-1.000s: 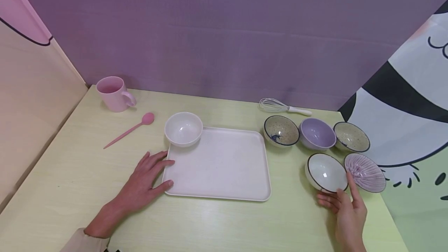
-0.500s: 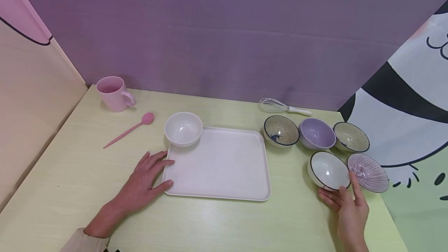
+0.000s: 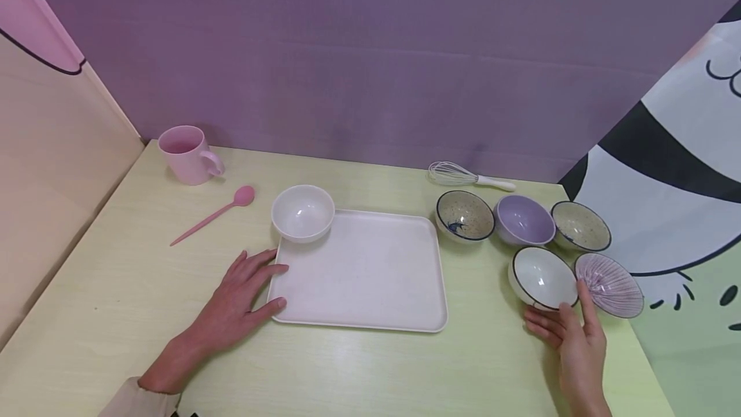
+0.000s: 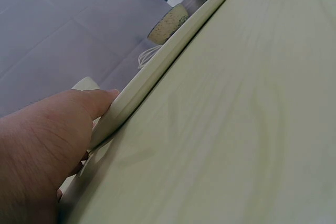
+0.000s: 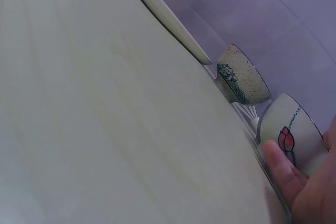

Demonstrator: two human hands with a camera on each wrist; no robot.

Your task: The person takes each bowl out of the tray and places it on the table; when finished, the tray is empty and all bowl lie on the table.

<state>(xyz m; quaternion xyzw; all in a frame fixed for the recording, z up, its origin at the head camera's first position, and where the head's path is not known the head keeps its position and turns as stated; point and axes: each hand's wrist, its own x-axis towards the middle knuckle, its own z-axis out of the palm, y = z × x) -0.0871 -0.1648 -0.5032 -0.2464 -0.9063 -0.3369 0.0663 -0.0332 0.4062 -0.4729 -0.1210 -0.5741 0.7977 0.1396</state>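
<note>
In the head view my left hand (image 3: 234, 307) rests at the left edge of a white rectangular tray (image 3: 370, 288), fingers spread and fairly straight. Its thumb touches the tray rim, as the left wrist view also shows. At the right, my right hand (image 3: 579, 346) touches the near side of a white bowl with a dark rim (image 3: 543, 278). The fingers reach along that bowl's side with little curl. A red tulip pattern marks the same white bowl (image 5: 302, 135) in the right wrist view. Close beside it stands a purple-striped bowl (image 3: 609, 285).
A plain white bowl (image 3: 303, 213) overlaps the tray's back left corner. Behind the right hand are a speckled bowl (image 3: 466, 216), a purple bowl (image 3: 525, 221) and another speckled bowl (image 3: 581, 226). A whisk (image 3: 457, 176), pink mug (image 3: 188, 156) and pink spoon (image 3: 217, 214) lie farther back.
My right hand and the dark-rimmed white bowl have shifted slightly away from me, closer to the purple bowl. The striped bowl moved slightly right at first. My left hand stays still.
</note>
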